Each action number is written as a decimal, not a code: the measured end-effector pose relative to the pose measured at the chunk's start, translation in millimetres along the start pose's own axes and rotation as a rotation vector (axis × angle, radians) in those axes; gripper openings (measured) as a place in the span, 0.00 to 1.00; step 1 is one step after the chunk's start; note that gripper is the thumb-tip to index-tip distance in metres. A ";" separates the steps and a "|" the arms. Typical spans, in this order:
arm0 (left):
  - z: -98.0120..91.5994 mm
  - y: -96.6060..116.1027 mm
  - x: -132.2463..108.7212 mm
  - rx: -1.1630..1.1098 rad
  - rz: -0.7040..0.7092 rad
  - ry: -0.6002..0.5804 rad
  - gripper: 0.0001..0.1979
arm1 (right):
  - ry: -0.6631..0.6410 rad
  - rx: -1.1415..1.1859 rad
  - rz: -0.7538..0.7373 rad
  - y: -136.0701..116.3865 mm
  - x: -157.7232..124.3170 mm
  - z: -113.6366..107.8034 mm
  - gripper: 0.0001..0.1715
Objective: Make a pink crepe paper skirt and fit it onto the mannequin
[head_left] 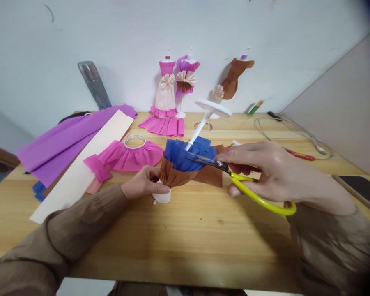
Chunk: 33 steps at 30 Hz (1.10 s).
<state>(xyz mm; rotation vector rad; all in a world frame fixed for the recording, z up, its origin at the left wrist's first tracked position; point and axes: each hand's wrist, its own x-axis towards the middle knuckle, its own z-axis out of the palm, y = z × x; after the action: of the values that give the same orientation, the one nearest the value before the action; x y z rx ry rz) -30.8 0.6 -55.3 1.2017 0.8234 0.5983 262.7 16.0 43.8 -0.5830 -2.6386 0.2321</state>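
My left hand [143, 184] is closed around the white torso of a small mannequin [162, 196] that lies tipped over, its white stand [212, 107] pointing up and away. The mannequin wears a brown crepe-paper bodice [172, 174] and a blue crepe-paper skirt [187, 154]. My right hand [265, 170] grips yellow-handled scissors [252, 193], and their dark blades rest on the edge of the blue skirt. A brown paper piece [211, 174] lies under the blades.
On the wooden table [185, 238] lie purple paper [64, 142], a cream strip [86, 160], a pink ruffled skirt [129, 156] and a tape ring [134, 141]. Three dressed mannequins [168, 88] stand at the back wall. Cables [295, 131], a red tool [300, 155] and a phone [361, 189] lie right.
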 end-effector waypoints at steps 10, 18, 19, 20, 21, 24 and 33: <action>0.0 -2.2 0.3 -0.002 0.019 0.007 0.23 | -0.034 0.017 0.020 -0.9 0.5 -2.0 0.12; 0.6 -1.6 0.4 0.000 0.015 0.009 0.24 | 0.012 0.023 -0.028 -1.3 3.0 -1.7 0.16; 0.8 -1.7 0.4 -0.001 0.015 0.011 0.24 | 0.011 0.026 -0.027 -1.6 3.5 -1.9 0.16; 0.9 -1.8 0.4 -0.003 0.013 0.014 0.24 | 0.010 0.029 -0.027 -2.2 4.1 -2.1 0.17; 1.0 -1.8 0.3 -0.004 0.012 0.016 0.23 | 0.008 0.029 -0.028 -2.7 4.8 -2.5 0.18; 0.8 -1.9 0.0 -0.013 0.018 0.021 0.23 | 0.006 0.008 -0.021 -3.9 6.7 -3.1 0.20; 2.1 -1.3 1.0 -0.017 0.035 0.076 0.23 | 0.034 -0.033 -0.018 -0.1 4.8 -1.9 0.20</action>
<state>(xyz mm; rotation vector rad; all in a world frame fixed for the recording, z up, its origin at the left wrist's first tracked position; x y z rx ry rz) -28.5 -0.2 -56.4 1.1857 0.8614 0.6818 259.6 18.2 47.4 -0.5693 -2.6181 0.1723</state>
